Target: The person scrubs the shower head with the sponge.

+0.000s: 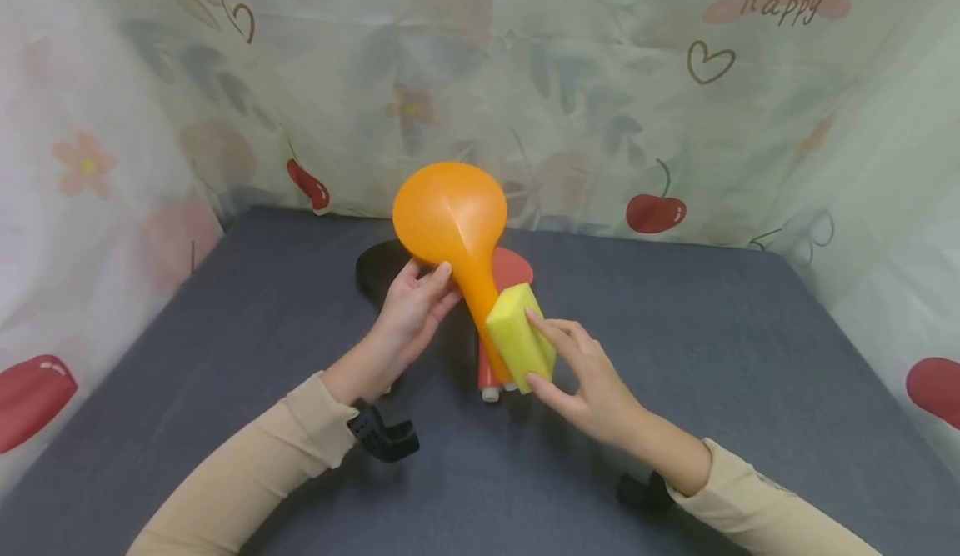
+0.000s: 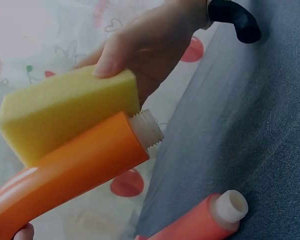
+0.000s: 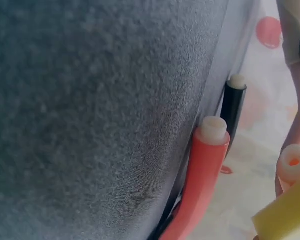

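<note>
An orange hand shower head (image 1: 450, 202) is held above the table, its rounded head up and its handle slanting down to the right. My left hand (image 1: 411, 313) grips it where the head meets the handle, thumb on the near side. Between the thumb and fingers of my right hand (image 1: 588, 377) is a yellow block sponge (image 1: 519, 339). In the left wrist view the sponge lies along the orange handle (image 2: 85, 165), close to its white threaded end (image 2: 148, 131). The orange head's far face is hidden.
Behind the orange one, a red shower head (image 1: 514, 266) and a black shower head (image 1: 378, 262) lie on the dark grey cloth-covered table (image 1: 675, 339). Their handles point toward me. A printed curtain (image 1: 525, 81) stands around the back and sides.
</note>
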`<state>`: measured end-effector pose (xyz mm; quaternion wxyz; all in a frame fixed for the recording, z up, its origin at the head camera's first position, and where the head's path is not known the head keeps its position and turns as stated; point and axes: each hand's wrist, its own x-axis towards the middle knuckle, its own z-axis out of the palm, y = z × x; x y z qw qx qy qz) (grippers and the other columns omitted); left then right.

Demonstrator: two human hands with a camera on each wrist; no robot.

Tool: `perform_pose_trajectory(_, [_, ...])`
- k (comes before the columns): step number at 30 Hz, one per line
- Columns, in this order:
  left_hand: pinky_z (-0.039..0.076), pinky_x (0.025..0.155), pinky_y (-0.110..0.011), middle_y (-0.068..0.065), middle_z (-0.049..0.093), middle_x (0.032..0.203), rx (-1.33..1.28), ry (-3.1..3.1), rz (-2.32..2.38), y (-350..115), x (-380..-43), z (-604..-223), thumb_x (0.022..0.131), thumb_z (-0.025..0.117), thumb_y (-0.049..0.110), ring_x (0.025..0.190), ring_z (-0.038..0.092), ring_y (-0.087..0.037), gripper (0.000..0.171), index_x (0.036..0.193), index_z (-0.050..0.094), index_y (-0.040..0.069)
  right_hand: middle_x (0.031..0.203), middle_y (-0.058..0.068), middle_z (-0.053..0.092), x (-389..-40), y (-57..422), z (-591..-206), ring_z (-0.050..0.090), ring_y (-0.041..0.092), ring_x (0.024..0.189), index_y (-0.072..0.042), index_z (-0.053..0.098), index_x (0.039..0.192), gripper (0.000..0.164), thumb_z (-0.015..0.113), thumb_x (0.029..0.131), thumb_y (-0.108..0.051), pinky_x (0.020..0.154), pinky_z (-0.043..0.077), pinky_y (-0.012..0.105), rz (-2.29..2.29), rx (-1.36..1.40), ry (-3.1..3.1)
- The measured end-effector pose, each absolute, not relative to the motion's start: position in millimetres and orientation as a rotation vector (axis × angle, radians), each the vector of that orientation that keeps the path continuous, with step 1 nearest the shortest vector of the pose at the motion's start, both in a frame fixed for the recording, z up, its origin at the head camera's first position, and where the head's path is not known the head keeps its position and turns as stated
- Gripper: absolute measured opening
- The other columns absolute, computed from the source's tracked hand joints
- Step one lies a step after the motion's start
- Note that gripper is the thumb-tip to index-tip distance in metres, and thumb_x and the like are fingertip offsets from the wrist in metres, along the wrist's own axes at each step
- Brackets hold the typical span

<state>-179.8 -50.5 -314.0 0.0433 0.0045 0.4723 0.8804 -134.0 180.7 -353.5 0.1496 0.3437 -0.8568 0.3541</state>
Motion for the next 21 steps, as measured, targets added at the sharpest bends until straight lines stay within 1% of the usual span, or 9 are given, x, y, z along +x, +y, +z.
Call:
perform_pose_trajectory(4, [0.052,0.084,-0.019,0.008,0.063,0.095,-0.001,1.424,2.703,-48,-178,-314,0.097,0.042,0.004,0.09,0.062,-0.005,0.035,0.131,0.038,0.009,0.118,0.006,0.053,-140,181,-354,0.05,0.016,0.1,-0.021,0.032,0.145,0.071,0.067,0.083,-0.014,0.083,0.048,0.039,1.115,0.898,-2.544])
perform_pose_trajectory(9, [0.052,0.083,-0.02,0.007,0.063,0.094,0.01,1.4,2.743,-48,-178,-312,0.098,0.042,0.005,0.088,0.061,-0.007,0.03,0.126,0.04,0.012,0.126,0.012,0.053,-143,182,-357,0.059,0.02,0.103,-0.021,0.024,0.147,0.067,0.059,0.091,-0.017,0.088,0.05,0.045,1.295,0.817,-2.65])
perform_pose_trajectory(12, [0.052,0.083,-0.021,0.005,0.061,0.099,-0.013,1.382,2.789,-50,-180,-309,0.098,0.043,0.006,0.088,0.06,-0.008,0.027,0.123,0.041,0.015,0.127,0.014,0.053,-141,183,-359,0.063,0.023,0.102,-0.022,0.02,0.148,0.068,0.058,0.092,-0.016,0.088,0.051,0.045,1.357,0.814,-2.661])
perform_pose_trajectory(15, [0.051,0.087,-0.023,0.003,0.056,0.105,-0.045,1.358,2.828,-52,-183,-306,0.098,0.043,0.007,0.089,0.059,-0.007,0.026,0.121,0.041,0.018,0.126,0.011,0.051,-136,182,-359,0.059,0.021,0.105,-0.023,0.02,0.148,0.071,0.06,0.09,-0.015,0.089,0.05,0.044,1.315,0.816,-2.637])
perform_pose_trajectory(19, [0.045,0.101,-0.031,0.002,0.051,0.112,-0.075,1.345,2.847,-54,-183,-303,0.098,0.043,0.008,0.091,0.059,-0.007,0.026,0.123,0.04,0.018,0.124,0.009,0.046,-127,180,-358,0.048,0.019,0.106,-0.02,0.028,0.146,0.074,0.067,0.083,-0.012,0.084,0.049,0.039,1.15,0.878,-2.522])
perform_pose_trajectory(21, [0.045,0.101,-0.031,0.002,0.05,0.113,-0.089,1.35,2.852,-54,-183,-302,0.098,0.043,0.008,0.091,0.059,-0.008,0.026,0.122,0.04,0.019,0.122,0.01,0.045,-125,179,-359,0.046,0.019,0.104,-0.019,0.035,0.143,0.066,0.066,0.085,-0.02,0.081,0.045,0.038,1.059,0.951,-2.428])
